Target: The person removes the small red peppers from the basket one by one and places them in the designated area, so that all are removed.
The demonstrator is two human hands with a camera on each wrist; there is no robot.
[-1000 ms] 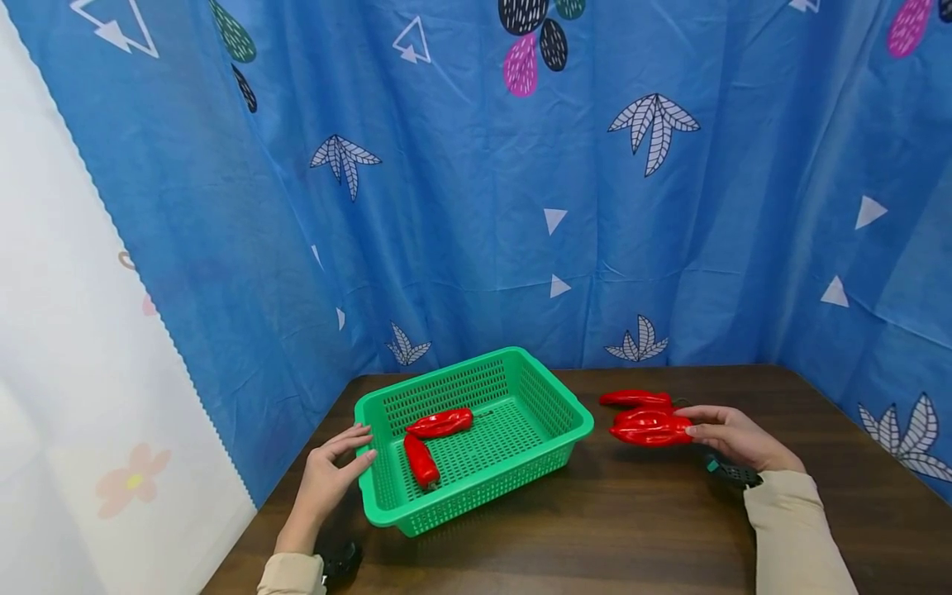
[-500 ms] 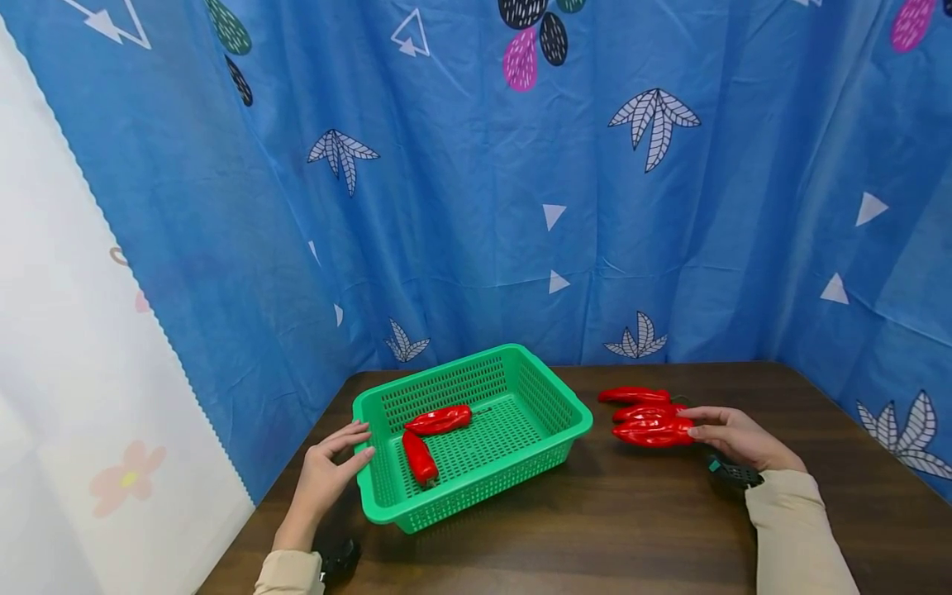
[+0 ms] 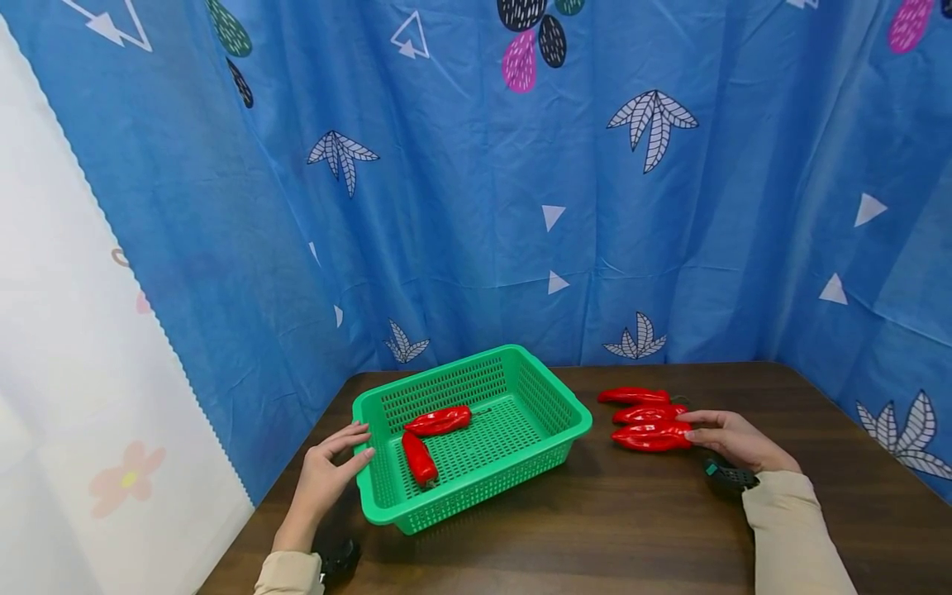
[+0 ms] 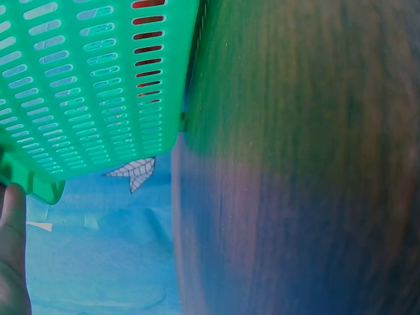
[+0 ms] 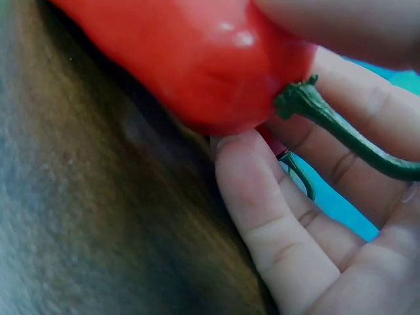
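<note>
Left hand: the thumb and fingers of the left hand (image 3: 326, 475) are apart, with their tips touching the left rim of the green basket (image 3: 491, 487).
Right hand: the right hand (image 3: 740, 440) is clamped on the stem end of the nearest pepper (image 3: 645, 436) — its green stem (image 5: 348, 134) goes towards the palm.
Red row: behind this one lie the middle pepper (image 3: 643, 414) and the far pepper (image 3: 632, 397), on the brown table (image 3: 558, 529), to the right of the basket.
In the basket: the back pepper (image 3: 440, 421) and the front pepper (image 3: 420, 460) lie in the left part — whether they touch, I cannot tell.
Behind: a blue patterned curtain (image 3: 476, 182).
</note>
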